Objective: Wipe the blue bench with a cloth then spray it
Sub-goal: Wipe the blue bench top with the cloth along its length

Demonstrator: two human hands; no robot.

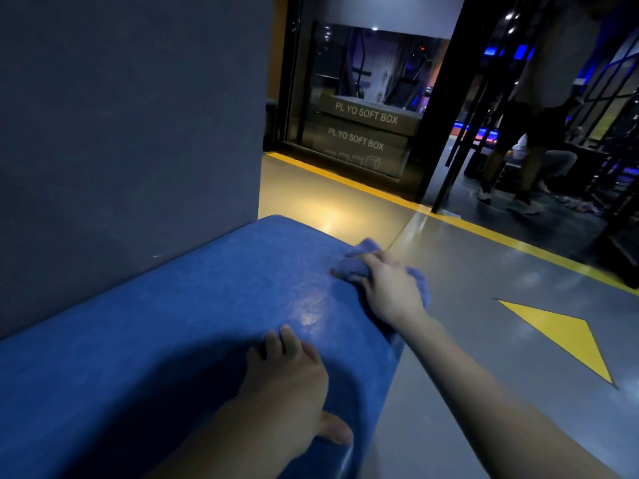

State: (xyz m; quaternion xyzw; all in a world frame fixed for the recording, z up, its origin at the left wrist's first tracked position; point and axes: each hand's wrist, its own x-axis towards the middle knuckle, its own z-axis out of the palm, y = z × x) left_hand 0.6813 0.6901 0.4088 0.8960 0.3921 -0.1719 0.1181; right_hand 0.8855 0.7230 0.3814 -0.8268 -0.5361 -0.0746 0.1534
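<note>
One cloth, one blue bench, two hands. The right hand grips the bunched cloth, fingers curled over it, at the bench's right edge near the far corner. Bare seat runs left of the grip to the wall. The left hand lies flat behind it, fingers straight and thumb at the edge.

Bench: near end runs off the lower and left edges. Cloth: bunched, largely covered by the right hand; its full shape is not determinable. Standing person: cut off at the top edge, dim and blurred. Clutter beside the shoes: too blurred to identify.
</note>
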